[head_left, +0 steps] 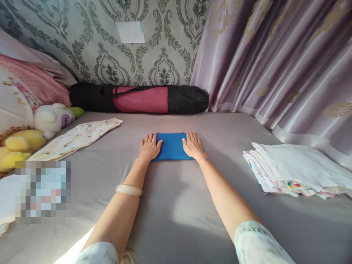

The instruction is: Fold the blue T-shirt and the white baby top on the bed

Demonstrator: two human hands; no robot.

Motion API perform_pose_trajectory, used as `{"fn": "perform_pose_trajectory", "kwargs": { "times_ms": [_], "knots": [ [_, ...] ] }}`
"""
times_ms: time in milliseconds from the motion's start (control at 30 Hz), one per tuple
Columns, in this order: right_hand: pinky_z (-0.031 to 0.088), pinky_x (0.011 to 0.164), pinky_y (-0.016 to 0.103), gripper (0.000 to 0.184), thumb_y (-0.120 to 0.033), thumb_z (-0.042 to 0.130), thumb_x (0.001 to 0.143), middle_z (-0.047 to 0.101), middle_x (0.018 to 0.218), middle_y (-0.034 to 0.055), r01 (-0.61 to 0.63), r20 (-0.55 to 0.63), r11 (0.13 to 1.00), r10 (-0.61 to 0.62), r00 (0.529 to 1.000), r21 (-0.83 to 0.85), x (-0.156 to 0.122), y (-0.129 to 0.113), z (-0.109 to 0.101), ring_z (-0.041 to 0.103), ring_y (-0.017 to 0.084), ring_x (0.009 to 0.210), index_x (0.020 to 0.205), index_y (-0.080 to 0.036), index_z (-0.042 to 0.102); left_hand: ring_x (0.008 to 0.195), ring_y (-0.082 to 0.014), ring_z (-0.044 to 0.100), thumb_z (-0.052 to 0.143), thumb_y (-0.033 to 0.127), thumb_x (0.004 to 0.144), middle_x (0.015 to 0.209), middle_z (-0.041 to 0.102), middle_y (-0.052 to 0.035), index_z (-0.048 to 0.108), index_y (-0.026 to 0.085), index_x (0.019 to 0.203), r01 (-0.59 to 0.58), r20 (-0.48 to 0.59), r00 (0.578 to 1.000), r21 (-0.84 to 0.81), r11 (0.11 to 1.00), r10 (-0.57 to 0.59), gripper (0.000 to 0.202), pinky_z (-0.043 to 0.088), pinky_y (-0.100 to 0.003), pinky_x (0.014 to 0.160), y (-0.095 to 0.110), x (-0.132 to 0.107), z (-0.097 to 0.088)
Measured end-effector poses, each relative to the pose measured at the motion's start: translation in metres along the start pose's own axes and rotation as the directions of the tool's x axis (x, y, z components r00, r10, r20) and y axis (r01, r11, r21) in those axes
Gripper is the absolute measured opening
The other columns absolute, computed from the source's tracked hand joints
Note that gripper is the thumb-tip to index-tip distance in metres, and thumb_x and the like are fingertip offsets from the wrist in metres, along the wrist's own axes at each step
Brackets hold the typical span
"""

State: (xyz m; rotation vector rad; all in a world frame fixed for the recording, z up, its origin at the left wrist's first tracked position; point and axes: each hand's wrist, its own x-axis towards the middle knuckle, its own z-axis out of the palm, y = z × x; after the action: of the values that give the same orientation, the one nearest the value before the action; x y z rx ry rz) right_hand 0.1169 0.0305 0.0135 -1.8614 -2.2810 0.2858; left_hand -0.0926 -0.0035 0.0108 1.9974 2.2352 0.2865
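A blue folded cloth (172, 146) lies flat on the grey bed sheet (170, 205), roughly in the middle of the view. My left hand (150, 146) rests flat along its left edge, fingers stretched away from me and the thumb on the cloth. On the opposite edge my right hand (193, 145) lies flat in the same way, with its thumb on the blue fabric. Neither hand grips anything. A pale bangle (128, 190) circles my left forearm.
A stack of folded white clothes (299, 168) sits at the right. Leftward lie a patterned cream garment (79, 137), a white plush toy (52, 117) and a yellow plush (22, 146). A black and pink rolled-up bag (140, 99) lies along the wall, beside purple curtains (264, 55).
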Motion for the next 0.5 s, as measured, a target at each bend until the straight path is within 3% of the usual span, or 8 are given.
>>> {"fn": "perform_pose_trajectory", "kwargs": {
  "times_ms": [200,333,400,500],
  "knots": [
    [0.013,0.117,0.044,0.062,-0.038,0.017,0.099,0.022,0.158,0.0134,0.001,0.007,1.0,-0.001,1.0,-0.011,0.002,0.004,0.003,0.015,0.025,0.146,0.15,-0.004,0.024,0.146,-0.0295,0.017,0.017,0.051,0.096,0.158,0.023,-0.0114,0.026,0.015,0.151,0.013,0.026,1.0,-0.05,0.999,-0.012,0.066,0.012,-0.057,0.116,-0.001,0.0,0.0],
    [0.006,0.117,0.052,0.06,-0.038,0.018,0.1,0.021,0.158,0.0144,0.019,-0.065,0.998,-0.023,0.998,-0.061,-0.004,-0.011,-0.006,0.012,0.027,0.146,0.149,-0.006,0.027,0.146,-0.0283,0.017,0.017,0.051,0.096,0.157,0.025,-0.0113,0.03,0.015,0.149,0.026,0.025,0.999,-0.125,0.992,-0.024,0.065,0.013,-0.057,0.115,-0.003,0.003,-0.006],
    [0.003,0.117,0.052,0.059,-0.038,0.018,0.1,0.02,0.158,0.0141,0.09,-0.108,0.993,-0.099,0.989,-0.082,-0.01,-0.028,-0.008,0.011,0.026,0.147,0.149,-0.007,0.028,0.146,-0.0267,0.019,0.017,0.05,0.096,0.155,0.029,-0.0114,0.033,0.015,0.147,0.054,-0.011,0.998,-0.178,0.983,-0.057,0.064,0.015,-0.056,0.116,-0.006,0.005,-0.01],
    [0.005,0.118,0.048,0.059,-0.04,0.018,0.1,0.021,0.158,0.0119,0.264,-0.074,0.963,-0.267,0.961,-0.053,-0.021,-0.056,-0.004,0.012,0.024,0.147,0.15,-0.009,0.029,0.144,-0.0261,0.023,0.02,0.047,0.096,0.153,0.034,-0.012,0.038,0.015,0.144,0.104,-0.066,0.99,-0.249,0.963,-0.124,0.061,0.018,-0.054,0.115,-0.013,0.009,-0.015]
  ]
}}
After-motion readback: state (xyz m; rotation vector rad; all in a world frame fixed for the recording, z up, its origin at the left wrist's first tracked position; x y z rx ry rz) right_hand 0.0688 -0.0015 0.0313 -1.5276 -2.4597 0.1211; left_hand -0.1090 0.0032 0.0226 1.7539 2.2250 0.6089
